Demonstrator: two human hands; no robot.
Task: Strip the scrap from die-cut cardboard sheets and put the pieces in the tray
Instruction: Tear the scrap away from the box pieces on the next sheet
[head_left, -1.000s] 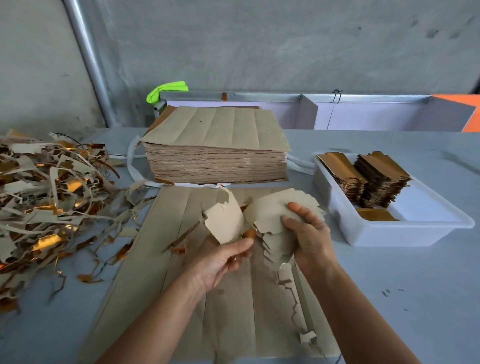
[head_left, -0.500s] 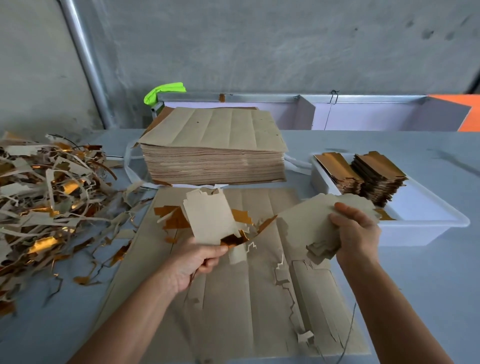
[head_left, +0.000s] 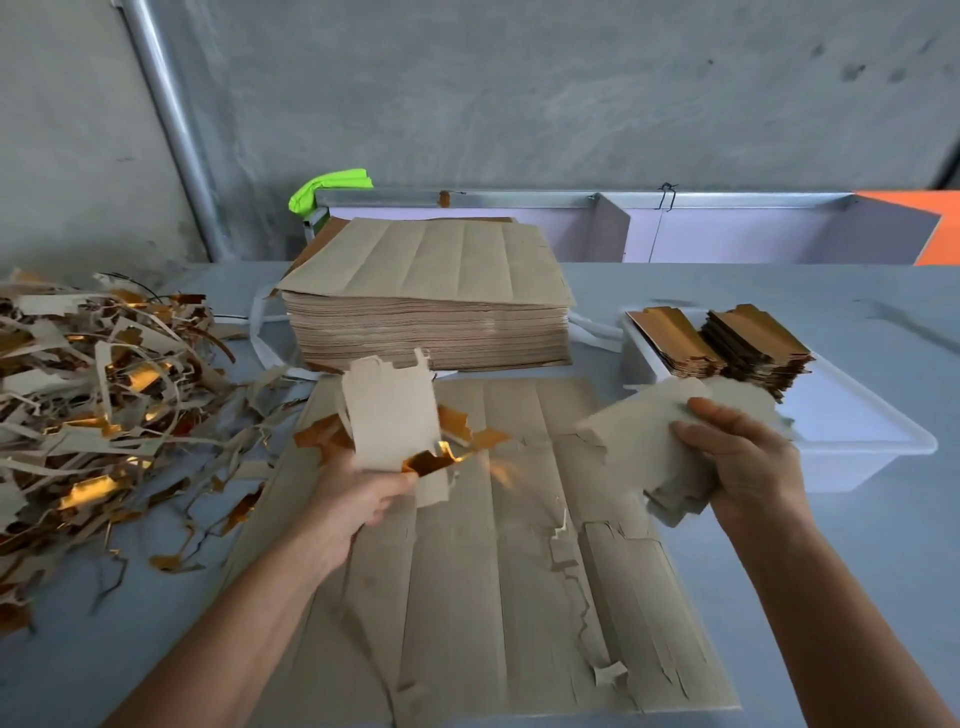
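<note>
Grey table (head_left: 857, 571), concrete wall behind. Left hand (head_left: 358, 499) pinches one die-cut piece (head_left: 389, 415), gold scrap clinging at its base, probably headed for the scrap pile (head_left: 88, 415). Right hand (head_left: 743, 462) grips a bundle of stripped pieces (head_left: 639, 447) beside the white tray (head_left: 872, 441), likely for drop-in. Uncut sheet stack (head_left: 426, 312) waits behind.

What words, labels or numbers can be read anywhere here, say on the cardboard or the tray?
None can be read. The stack of sheets, the pieces in the left hand and right hand, the white tray and the scrap pile all show bare, unprinted surfaces.
</note>
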